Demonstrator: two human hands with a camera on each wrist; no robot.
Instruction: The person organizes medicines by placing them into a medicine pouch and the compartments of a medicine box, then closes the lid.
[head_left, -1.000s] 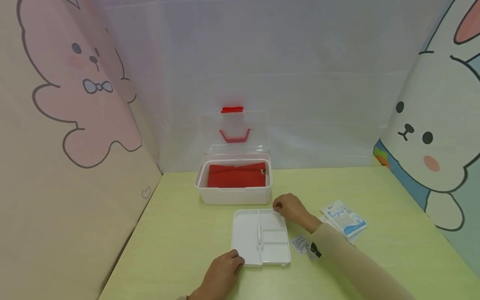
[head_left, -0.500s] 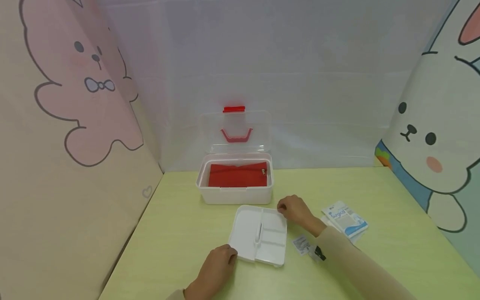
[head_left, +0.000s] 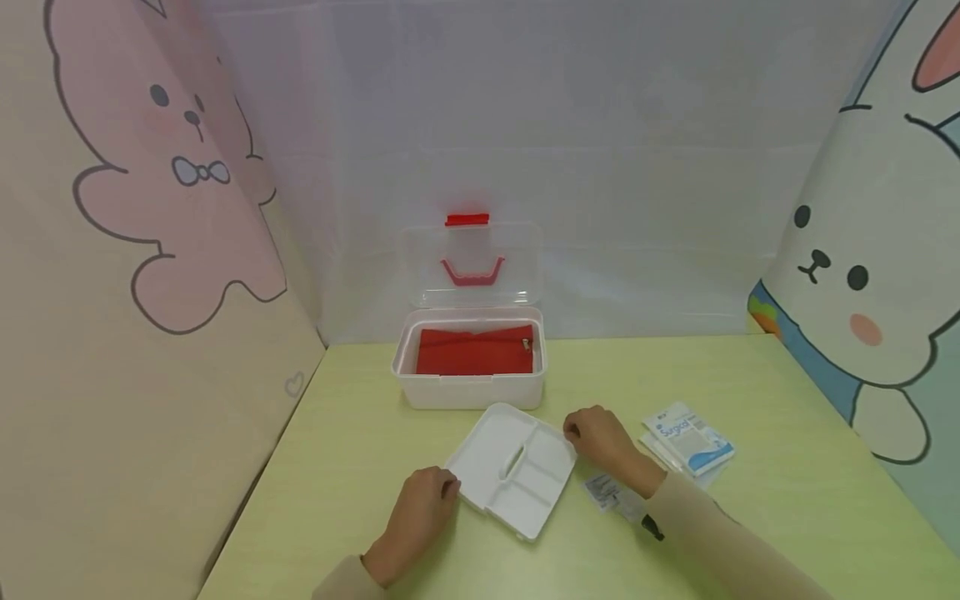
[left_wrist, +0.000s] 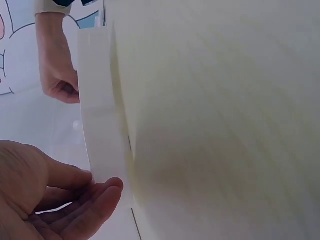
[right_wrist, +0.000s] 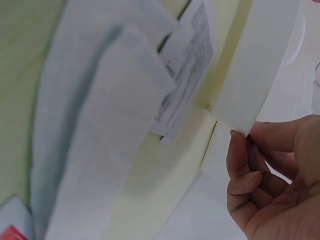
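We see the left hand [head_left: 422, 507] and right hand [head_left: 606, 439] each pinching 1 corner of the white tray [head_left: 480, 452]; behind the tray, the box [head_left: 468, 392]; right of the tray, a packet [head_left: 687, 439]

Screened tabletop booth [head_left: 97, 400]: cartoon-printed side sheets [head_left: 210, 242], plain pale backdrop [head_left: 645, 183], yellow-green table [head_left: 337, 450] between.

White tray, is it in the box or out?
Out: both hands hold the white tray in front of the box.
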